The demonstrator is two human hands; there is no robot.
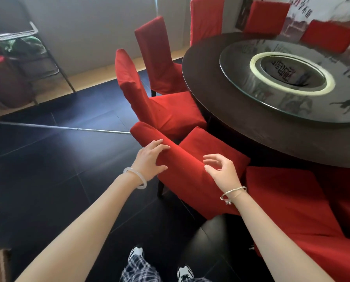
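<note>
Red cloth is drawn over the chair (182,165), which is set just below centre with its seat pushed against the round dark table (221,110). The top of its back is touched by the left hand (151,159): the fingers are laid nearly straight and spread across the top, with the thumb against the near face. The right hand (221,171) is held at the back's right edge, its fingers loosely curled and apart; whether the cloth is touched cannot be told. Only one dark leg (160,188) is shown, the rest being hidden by the cover. A second red seat (292,210) is cut off at the lower right. The rack (17,35) at far left is blurred, and its contents cannot be made out.
</note>
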